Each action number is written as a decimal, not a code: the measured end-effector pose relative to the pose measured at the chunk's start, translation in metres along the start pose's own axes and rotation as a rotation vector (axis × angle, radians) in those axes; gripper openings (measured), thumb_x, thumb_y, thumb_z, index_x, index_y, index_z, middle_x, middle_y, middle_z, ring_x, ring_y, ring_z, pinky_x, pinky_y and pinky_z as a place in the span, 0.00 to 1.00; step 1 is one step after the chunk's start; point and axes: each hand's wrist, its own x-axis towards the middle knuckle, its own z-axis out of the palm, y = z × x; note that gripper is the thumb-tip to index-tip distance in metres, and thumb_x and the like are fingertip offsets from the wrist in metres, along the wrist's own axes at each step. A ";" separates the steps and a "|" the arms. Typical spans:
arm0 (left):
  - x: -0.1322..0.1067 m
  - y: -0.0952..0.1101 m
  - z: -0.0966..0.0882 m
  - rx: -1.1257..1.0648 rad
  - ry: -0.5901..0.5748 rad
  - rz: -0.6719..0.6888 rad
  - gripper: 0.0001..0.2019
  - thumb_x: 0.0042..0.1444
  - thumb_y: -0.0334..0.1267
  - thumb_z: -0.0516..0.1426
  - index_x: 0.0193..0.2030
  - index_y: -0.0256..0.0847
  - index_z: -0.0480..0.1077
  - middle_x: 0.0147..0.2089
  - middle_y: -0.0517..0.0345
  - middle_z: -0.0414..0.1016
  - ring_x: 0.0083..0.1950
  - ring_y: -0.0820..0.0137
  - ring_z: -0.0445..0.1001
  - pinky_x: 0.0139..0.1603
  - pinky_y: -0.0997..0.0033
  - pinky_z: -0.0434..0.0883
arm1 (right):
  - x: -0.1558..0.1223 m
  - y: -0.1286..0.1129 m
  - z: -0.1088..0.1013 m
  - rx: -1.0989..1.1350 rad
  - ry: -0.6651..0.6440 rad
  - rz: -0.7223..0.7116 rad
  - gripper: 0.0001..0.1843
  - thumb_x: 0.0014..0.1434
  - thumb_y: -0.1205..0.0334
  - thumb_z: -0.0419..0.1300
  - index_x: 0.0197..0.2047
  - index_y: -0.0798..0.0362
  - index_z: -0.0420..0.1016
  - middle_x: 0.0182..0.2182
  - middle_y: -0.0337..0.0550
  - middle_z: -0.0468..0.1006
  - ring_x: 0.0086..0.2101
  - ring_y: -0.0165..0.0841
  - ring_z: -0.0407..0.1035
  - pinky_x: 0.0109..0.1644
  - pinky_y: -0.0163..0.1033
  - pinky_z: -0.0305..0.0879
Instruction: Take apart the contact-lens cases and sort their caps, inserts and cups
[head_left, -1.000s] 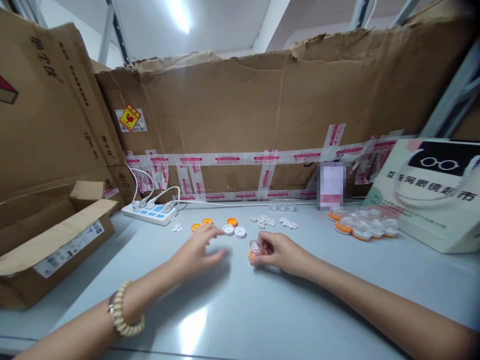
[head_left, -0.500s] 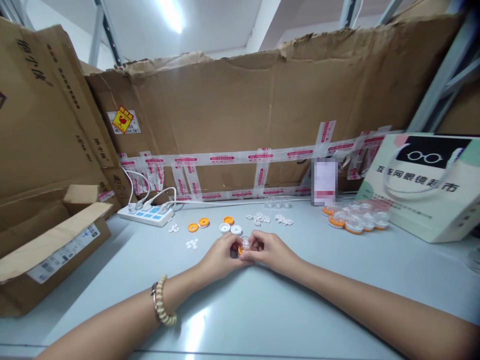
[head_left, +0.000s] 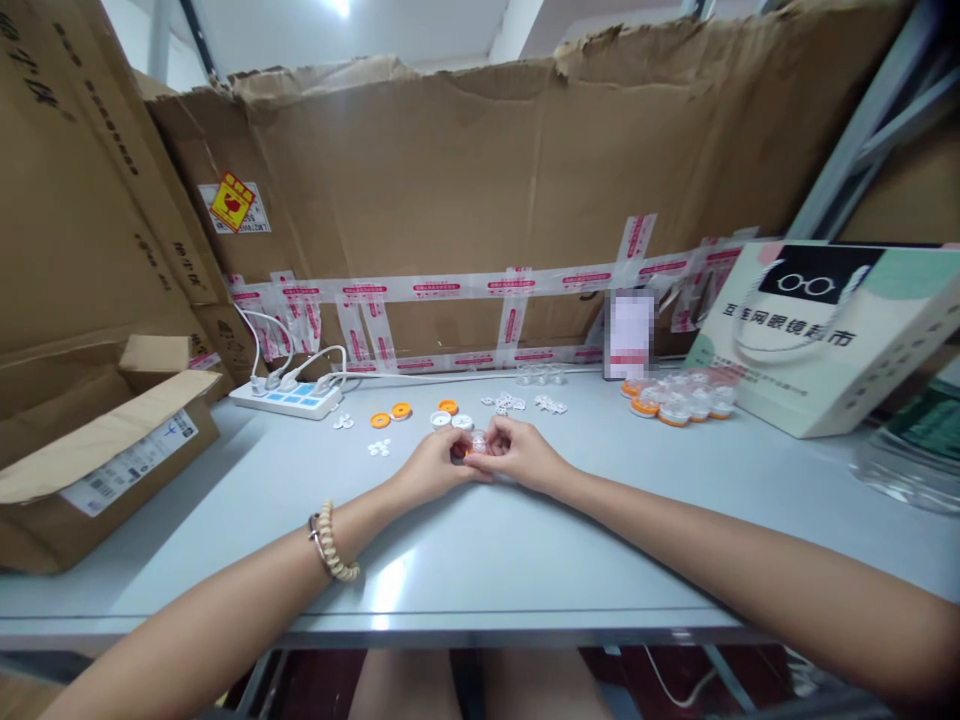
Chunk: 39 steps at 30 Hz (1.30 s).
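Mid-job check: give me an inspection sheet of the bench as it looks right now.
Surface: grey table, with light glare near the front edge.
Job's things: small clear-and-orange part pinched between both hands; behind it lie orange discs, white discs and small white pieces; a pile of clear-and-orange parts sits at the right rear.
Clutter: open cardboard box on the left; paper bag on the right.
Hands: left hand and right hand are both closed on the part.
Cables: power strip with white cables plugged in.
Surroundings: taped cardboard wall behind the table.
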 end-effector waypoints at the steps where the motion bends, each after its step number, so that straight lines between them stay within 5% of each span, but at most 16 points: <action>1: 0.000 0.001 0.000 -0.005 -0.004 -0.002 0.14 0.37 0.38 0.65 0.28 0.35 0.67 0.26 0.65 0.63 0.29 0.74 0.61 0.29 0.77 0.58 | 0.000 0.001 0.000 0.003 0.007 -0.001 0.19 0.41 0.51 0.64 0.24 0.52 0.59 0.17 0.30 0.61 0.19 0.25 0.54 0.23 0.31 0.49; 16: 0.003 -0.006 -0.003 0.065 -0.126 0.132 0.07 0.44 0.36 0.60 0.31 0.37 0.73 0.25 0.64 0.63 0.30 0.74 0.60 0.29 0.78 0.57 | 0.000 0.002 0.000 0.127 -0.044 -0.017 0.13 0.40 0.60 0.63 0.23 0.52 0.59 0.16 0.30 0.61 0.19 0.23 0.54 0.21 0.29 0.50; 25: 0.001 -0.002 -0.010 -0.036 -0.227 0.107 0.09 0.43 0.38 0.62 0.29 0.35 0.70 0.27 0.63 0.63 0.29 0.74 0.60 0.29 0.78 0.58 | -0.002 -0.011 -0.004 0.079 0.014 -0.171 0.07 0.43 0.64 0.58 0.30 0.54 0.67 0.23 0.34 0.63 0.25 0.27 0.57 0.29 0.33 0.55; 34: -0.008 0.011 -0.011 0.035 -0.146 0.017 0.11 0.41 0.38 0.62 0.32 0.35 0.71 0.29 0.63 0.61 0.29 0.75 0.59 0.30 0.78 0.59 | 0.005 -0.008 -0.006 0.186 0.215 -0.243 0.08 0.52 0.57 0.55 0.29 0.53 0.65 0.26 0.38 0.68 0.28 0.30 0.62 0.34 0.35 0.60; 39: -0.010 0.011 -0.012 0.026 -0.126 0.016 0.11 0.42 0.38 0.61 0.33 0.36 0.72 0.31 0.61 0.62 0.32 0.74 0.60 0.34 0.78 0.60 | 0.033 0.009 -0.041 0.171 0.552 -0.067 0.17 0.47 0.48 0.59 0.33 0.53 0.67 0.32 0.44 0.74 0.34 0.34 0.68 0.39 0.38 0.64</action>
